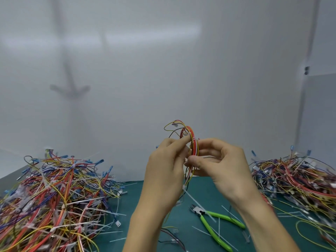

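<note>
Your forearms (pixel 145 226) rise from the bottom edge, closest to the lens, and meet above the green mat (pixel 143 202).

Far left on the mat sits a big heap of tied wire harnesses (pixel 54 200): red, yellow, blue and black leads with white ties sticking out and blue terminals along the top.

Next comes your left hand (pixel 163 171), raised in front of the white wall. Its fingers are curled, and the thumb and fingertips pinch the near side of the coiled wire bundle (pixel 193 142).

That wire bundle is a small loop of red, yellow, white and black leads, held in the air between both hands, well above the mat. A white cable tie (pixel 190 197) trails down from its lower end.

Your right hand (pixel 223 166) grips the loop from the other side. The thumb presses the wires against the curled forefinger, and the remaining fingers are bent loosely behind.

Below it, green-handled flush cutters (pixel 201 213) lie on the mat, handles spread, among loose white cable ties (pixel 201 231).

Far right, a second wire heap (pixel 294 179) spreads to the frame edge.
</note>
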A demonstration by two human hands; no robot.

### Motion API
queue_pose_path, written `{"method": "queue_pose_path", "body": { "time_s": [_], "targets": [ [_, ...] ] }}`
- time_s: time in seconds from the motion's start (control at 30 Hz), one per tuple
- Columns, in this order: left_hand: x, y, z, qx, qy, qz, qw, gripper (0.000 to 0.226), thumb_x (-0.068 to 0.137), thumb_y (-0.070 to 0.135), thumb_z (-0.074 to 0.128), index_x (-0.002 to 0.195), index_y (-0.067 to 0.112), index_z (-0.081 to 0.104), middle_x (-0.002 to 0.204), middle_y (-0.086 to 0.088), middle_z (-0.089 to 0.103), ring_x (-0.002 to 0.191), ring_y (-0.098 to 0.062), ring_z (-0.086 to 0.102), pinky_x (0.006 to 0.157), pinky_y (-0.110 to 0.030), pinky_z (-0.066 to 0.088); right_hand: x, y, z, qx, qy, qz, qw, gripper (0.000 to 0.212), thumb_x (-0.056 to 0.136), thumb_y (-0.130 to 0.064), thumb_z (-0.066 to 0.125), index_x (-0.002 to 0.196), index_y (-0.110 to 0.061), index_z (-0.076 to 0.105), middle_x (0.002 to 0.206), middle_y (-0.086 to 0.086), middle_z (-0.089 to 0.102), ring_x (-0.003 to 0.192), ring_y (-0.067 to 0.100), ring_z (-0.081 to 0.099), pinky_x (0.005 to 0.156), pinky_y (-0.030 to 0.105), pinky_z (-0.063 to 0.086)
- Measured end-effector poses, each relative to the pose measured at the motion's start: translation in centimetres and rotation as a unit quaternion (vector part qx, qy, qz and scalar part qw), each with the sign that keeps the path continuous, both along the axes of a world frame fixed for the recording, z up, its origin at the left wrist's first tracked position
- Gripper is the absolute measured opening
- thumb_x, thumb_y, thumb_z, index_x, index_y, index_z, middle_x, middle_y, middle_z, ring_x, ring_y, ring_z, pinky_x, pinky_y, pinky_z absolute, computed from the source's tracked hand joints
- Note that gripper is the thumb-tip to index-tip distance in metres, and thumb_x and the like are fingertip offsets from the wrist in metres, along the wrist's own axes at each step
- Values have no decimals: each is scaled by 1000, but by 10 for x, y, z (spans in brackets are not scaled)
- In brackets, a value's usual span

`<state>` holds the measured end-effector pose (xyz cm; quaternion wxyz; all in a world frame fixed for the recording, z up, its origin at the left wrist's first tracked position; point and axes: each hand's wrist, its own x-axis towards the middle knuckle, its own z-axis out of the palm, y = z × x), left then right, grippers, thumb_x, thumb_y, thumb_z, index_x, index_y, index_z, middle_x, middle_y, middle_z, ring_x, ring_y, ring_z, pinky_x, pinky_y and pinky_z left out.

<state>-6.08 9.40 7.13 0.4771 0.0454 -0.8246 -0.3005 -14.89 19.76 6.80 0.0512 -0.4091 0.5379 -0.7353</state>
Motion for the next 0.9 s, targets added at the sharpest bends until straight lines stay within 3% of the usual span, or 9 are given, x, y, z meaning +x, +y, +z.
{"method": "queue_pose_path", "body": {
  "time_s": [0.13, 0.23, 0.33, 0.47, 0.57, 0.63, 0.7, 0.8, 0.9],
  "targets": [
    [10, -10, 2, 47, -22, -46, 998, 11, 93, 39, 62, 103, 39, 68, 99, 17, 66, 93, 2, 63, 70, -12, 48, -3, 6, 2, -54, -13, -40, 998, 19, 84, 4, 72, 94, -12, 71, 80, 5, 77, 72, 19, 76, 57, 22, 57],
    [22, -31, -2, 103, -145, -69, 982, 49, 63, 66, 79, 97, 35, 63, 97, 20, 67, 88, 1, 66, 75, -21, 56, -7, 12, 5, -95, -41, -61, 993, 18, 85, 3, 70, 95, -12, 70, 81, 4, 78, 73, 18, 76, 58, 21, 58],
    [28, -44, -9, 111, -291, -86, 947, 46, 63, 51, 83, 98, 25, 71, 93, 11, 75, 87, -7, 71, 88, -35, 57, -10, 14, 6, -125, -75, -65, 987, 18, 86, 2, 68, 97, -13, 69, 83, 5, 78, 75, 17, 76, 58, 21, 57],
    [27, -49, -16, 119, -337, -147, 922, 29, 75, 36, 83, 98, 20, 75, 94, 2, 77, 93, -9, 71, 93, -31, 54, -12, 15, 5, -145, -112, -64, 981, 20, 86, -2, 69, 104, -12, 68, 90, 8, 78, 81, 19, 76, 58, 21, 57],
    [23, -50, -21, 103, -371, -139, 912, 23, 76, 26, 84, 97, 21, 74, 89, 10, 75, 89, -8, 71, 88, -30, 54, -15, 17, 6, -162, -139, -55, 975, 21, 87, -2, 67, 105, -13, 67, 88, 4, 78, 80, 17, 76, 58, 20, 57],
    [18, -50, -26, 84, -358, -101, 925, 8, 83, 22, 77, 89, 19, 73, 81, 13, 73, 82, -7, 69, 86, -31, 53, -17, 19, 7, -174, -154, -46, 971, 20, 88, -2, 66, 104, -14, 66, 88, 2, 78, 80, 16, 76, 58, 19, 57],
    [16, -51, -28, 92, -330, -77, 937, 8, 90, 24, 69, 86, 17, 70, 81, 8, 74, 79, -10, 68, 83, -32, 54, -18, 20, 7, -183, -166, -40, 968, 20, 87, -2, 66, 103, -14, 67, 88, 1, 78, 79, 15, 76, 58, 19, 57],
    [17, -54, -28, 202, -273, -92, 936, 14, 95, 21, 61, 88, 13, 69, 90, -4, 77, 89, -22, 73, 80, -30, 57, -22, 22, 7, -194, -189, -37, 962, 19, 87, -2, 65, 102, -14, 68, 90, 3, 78, 78, 16, 76, 58, 19, 57],
    [19, -53, -22, 296, -176, -98, 934, 15, 96, 17, 59, 90, 10, 71, 87, -7, 77, 78, -23, 76, 66, -23, 59, -25, 23, 6, -196, -214, -25, 957, 19, 88, -1, 64, 103, -13, 68, 92, 4, 77, 80, 17, 76, 59, 20, 58]
  ]
}}
